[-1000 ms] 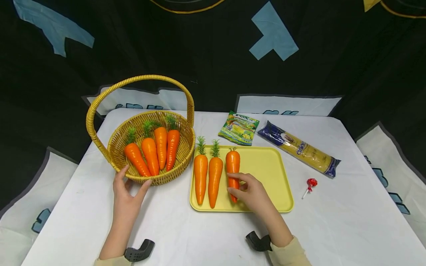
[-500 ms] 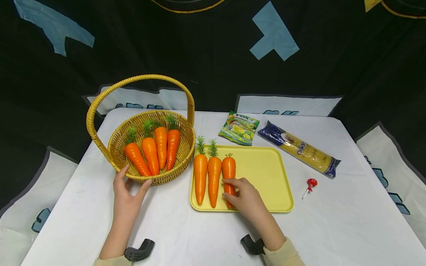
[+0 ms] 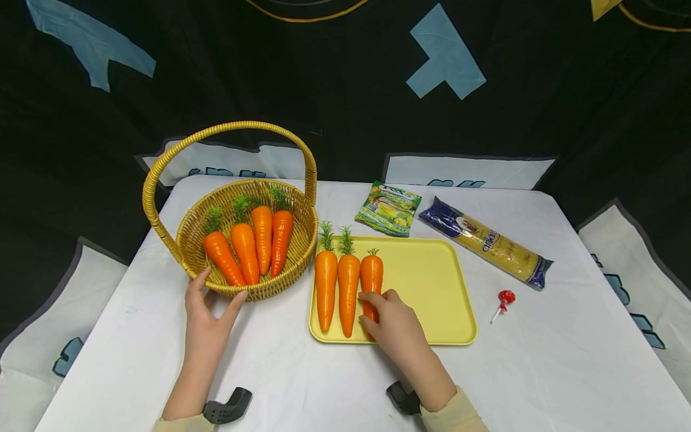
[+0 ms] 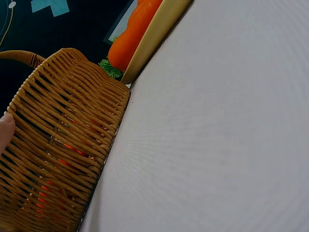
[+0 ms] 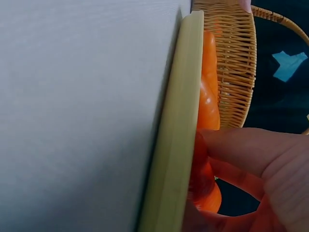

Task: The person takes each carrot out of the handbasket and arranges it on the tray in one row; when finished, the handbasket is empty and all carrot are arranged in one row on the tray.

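Three glossy orange carrots with green tops lie side by side on a yellow tray [image 3: 426, 288]: a left carrot [image 3: 326, 288], a middle carrot [image 3: 348, 288] and a right carrot [image 3: 372, 273]. My right hand [image 3: 396, 321] has its thumb and fingers about the lower part of the right carrot, which still rests on the tray. At the left stands a woven basket [image 3: 299, 264] with several more carrots [image 3: 245, 252] inside. My left hand [image 3: 207, 321] rests against its front rim, thumb and index finger spread wide. In the left wrist view only a thumb tip [image 4: 6, 130] shows at the rim.
Behind the tray lies a green packet [image 3: 388, 208]. A blue-ended pasta packet [image 3: 486, 243] lies to its right, with a red lollipop [image 3: 505, 297] nearer me. The basket's tall arched handle [image 3: 237, 126] rises above it. A dark printed cloth [image 3: 345, 90] hangs behind the white table.
The right carrot has moved left, closer to the middle one, with my right hand. The hand then shifts slightly further left over it. My left hand and the basket keep their place.
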Tool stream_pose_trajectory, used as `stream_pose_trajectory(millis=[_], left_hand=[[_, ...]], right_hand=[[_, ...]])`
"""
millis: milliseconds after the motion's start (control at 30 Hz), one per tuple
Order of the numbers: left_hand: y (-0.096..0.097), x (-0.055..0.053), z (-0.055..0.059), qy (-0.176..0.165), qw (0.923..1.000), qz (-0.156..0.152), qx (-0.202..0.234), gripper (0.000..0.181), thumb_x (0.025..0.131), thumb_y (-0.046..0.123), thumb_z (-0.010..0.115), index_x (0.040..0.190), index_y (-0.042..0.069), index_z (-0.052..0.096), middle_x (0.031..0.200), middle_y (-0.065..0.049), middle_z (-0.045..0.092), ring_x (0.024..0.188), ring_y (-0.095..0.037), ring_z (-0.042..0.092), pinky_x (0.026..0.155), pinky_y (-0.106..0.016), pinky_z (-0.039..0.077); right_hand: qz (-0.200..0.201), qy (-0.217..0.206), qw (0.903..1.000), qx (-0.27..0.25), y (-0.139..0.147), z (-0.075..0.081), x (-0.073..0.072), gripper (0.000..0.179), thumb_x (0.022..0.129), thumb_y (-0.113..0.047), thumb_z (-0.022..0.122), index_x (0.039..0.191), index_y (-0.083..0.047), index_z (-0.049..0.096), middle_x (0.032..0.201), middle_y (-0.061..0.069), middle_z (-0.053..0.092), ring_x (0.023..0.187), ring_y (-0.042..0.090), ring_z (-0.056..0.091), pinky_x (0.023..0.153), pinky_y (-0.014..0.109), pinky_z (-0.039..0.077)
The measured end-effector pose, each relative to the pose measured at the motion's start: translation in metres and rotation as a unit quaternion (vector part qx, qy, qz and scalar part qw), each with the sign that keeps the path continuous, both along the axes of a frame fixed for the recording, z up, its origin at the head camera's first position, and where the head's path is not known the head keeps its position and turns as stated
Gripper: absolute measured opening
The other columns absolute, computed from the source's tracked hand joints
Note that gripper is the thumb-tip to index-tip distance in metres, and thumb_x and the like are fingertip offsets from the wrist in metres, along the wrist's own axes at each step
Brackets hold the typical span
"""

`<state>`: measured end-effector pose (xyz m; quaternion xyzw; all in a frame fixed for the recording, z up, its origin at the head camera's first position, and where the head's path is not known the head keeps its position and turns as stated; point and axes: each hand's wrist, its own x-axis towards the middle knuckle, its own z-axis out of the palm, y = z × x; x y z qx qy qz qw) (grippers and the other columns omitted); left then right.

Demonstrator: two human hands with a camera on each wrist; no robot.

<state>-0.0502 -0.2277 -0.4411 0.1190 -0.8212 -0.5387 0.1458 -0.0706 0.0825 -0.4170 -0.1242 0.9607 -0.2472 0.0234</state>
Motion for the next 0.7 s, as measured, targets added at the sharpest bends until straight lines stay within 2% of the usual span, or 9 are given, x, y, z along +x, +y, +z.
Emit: stream_pose_trajectory(millis=[233, 700], left_hand=[[0.0003, -0.0004, -0.0005, -0.001, 1.0000, 0.000, -0.005, 0.083, 0.088, 0.022, 0.072, 0.152, 0.017, 0.019, 0.154, -0.012, 0.011, 0.135, -0.043, 0.029, 0.110, -0.052, 0.027], [0.0005, 0.0001, 0.0004, -0.006, 1.0000, 0.002, -0.003, 0.084, 0.088, 0.022, 0.072, 0.152, 0.017, 0.018, 0.155, -0.013, 0.010, 0.135, -0.043, 0.028, 0.110, -0.052, 0.027]], right_hand=[[0.002, 0.003, 0.9998, 0.021, 0.0005, 0.0013, -0.0007, 0.036, 0.082, -0.022, 0.077, 0.116, -0.014, 0.070, 0.086, 0.008, 0.056, 0.056, 0.015, 0.043, 0.047, 0.024, 0.036], [0.003, -0.011, 0.9999, 0.001, 0.0057, 0.0040, -0.0025, 0.039, 0.082, -0.023, 0.077, 0.118, -0.013, 0.068, 0.088, 0.007, 0.058, 0.057, 0.015, 0.043, 0.048, 0.024, 0.036]])
